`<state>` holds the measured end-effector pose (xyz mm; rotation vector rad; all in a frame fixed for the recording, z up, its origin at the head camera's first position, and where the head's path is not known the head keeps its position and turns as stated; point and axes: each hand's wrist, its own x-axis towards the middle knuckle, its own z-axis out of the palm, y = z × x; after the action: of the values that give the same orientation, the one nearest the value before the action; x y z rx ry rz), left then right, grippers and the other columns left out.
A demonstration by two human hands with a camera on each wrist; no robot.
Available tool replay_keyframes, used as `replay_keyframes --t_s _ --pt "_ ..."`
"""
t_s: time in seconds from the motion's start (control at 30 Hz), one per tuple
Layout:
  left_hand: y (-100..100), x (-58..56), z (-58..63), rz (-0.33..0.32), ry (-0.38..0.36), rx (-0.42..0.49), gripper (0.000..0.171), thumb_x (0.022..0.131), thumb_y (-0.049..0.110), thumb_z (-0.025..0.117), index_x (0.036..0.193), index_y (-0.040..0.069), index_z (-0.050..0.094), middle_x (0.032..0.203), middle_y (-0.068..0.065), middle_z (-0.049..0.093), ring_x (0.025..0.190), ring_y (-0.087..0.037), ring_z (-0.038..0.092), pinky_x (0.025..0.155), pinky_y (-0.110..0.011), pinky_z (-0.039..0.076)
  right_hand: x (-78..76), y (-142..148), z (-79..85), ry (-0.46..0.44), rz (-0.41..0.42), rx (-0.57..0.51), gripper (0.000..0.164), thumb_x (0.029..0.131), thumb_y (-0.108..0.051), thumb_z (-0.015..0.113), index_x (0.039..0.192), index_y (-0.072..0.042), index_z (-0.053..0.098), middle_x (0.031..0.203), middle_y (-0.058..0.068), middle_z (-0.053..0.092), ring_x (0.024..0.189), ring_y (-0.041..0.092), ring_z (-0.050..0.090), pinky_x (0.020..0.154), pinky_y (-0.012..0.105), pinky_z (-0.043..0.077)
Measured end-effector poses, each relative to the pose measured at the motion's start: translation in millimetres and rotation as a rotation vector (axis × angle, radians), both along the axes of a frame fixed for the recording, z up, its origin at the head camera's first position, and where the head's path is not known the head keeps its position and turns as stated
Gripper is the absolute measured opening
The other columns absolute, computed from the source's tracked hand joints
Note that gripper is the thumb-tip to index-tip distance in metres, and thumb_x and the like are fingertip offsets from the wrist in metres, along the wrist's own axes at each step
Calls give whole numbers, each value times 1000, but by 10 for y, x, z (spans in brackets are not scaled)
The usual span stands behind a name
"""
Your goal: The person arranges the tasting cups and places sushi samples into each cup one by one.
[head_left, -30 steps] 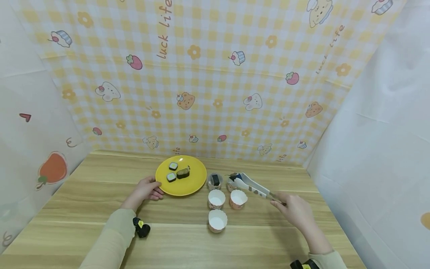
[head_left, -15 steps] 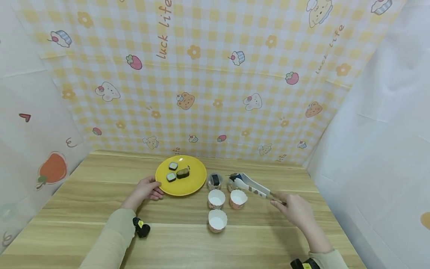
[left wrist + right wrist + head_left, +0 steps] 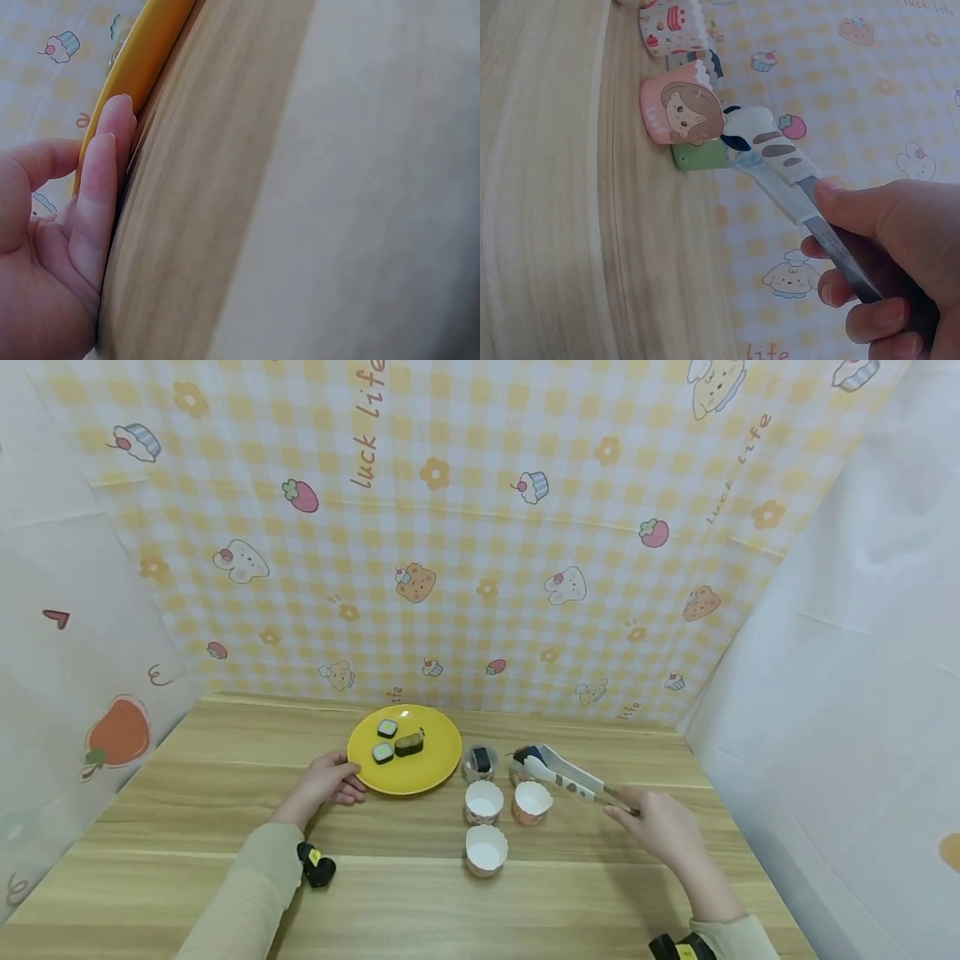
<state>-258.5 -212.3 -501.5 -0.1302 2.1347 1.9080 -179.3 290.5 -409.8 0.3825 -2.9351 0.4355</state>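
Observation:
At the rim of a yellow plate point(image 3: 431, 772), my left hand point(image 3: 326, 777) pinches the edge, thumb over it and fingers beneath, as the left wrist view also shows. Two small sushi rolls point(image 3: 383, 752) and a longer sushi piece with a brownish topping point(image 3: 408, 743) lie on the plate. My right hand point(image 3: 663, 831) grips a pair of white-tipped tongs point(image 3: 573, 782). Their tips are around a dark piece point(image 3: 528, 755) at the back-right paper cup point(image 3: 519, 775); its full shape is hidden. A pink cup point(image 3: 676, 106) partly covers the green cup point(image 3: 694, 156) behind it.
Another black piece point(image 3: 481, 760) sits in the back-left cup point(image 3: 469, 772). Paper cups with white insides stand in front: a middle cup point(image 3: 483, 803), a right cup point(image 3: 532, 802) and a near cup point(image 3: 486, 850). A checked cloth point(image 3: 480, 527) hangs behind the wooden table point(image 3: 405, 902).
The head view has shifted very slightly. Both hands, the tongs, the plate and the cups hold their places.

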Motion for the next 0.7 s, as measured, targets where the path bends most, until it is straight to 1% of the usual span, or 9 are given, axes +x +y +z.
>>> replay_keyframes --t_s 0.03,0.2,0.27,0.47,0.7 --pt "-1 -2 0 -1 2 -1 47 99 9 44 136 -14 29 73 -10 65 61 -19 66 55 -29 56 1 2 6 -3 -1 -4 39 87 -34 69 114 -6 70 87 6 71 52 8 46 42 27 37" --pt "-3 2 10 -8 1 -2 47 99 10 44 136 -14 28 73 -10 66 61 -19 66 55 -30 56 -3 4 42 -3 -18 -21 41 88 -34 68 115 -3 68 83 6 70 50 9 46 42 28 37" --pt "-3 4 10 -5 -4 -3 47 99 10 45 136 -14 29 73 -10 66 61 -19 66 55 -30 56 -11 5 54 1 -25 -18 42 88 -34 68 116 -3 68 80 3 68 49 10 44 41 28 35" --pt "-10 -6 -4 2 -5 -12 46 99 10 44 136 -13 30 74 -10 65 62 -19 66 55 -29 56 -5 13 81 -6 -26 -14 44 89 -38 67 119 -5 67 82 4 69 51 11 44 41 29 34" --pt "-11 -11 -22 2 -5 -19 46 99 10 44 136 -13 29 74 -10 65 62 -19 67 55 -30 56 1 -1 68 -10 -28 -24 42 89 -36 68 117 -5 68 78 0 67 49 9 44 39 27 35"
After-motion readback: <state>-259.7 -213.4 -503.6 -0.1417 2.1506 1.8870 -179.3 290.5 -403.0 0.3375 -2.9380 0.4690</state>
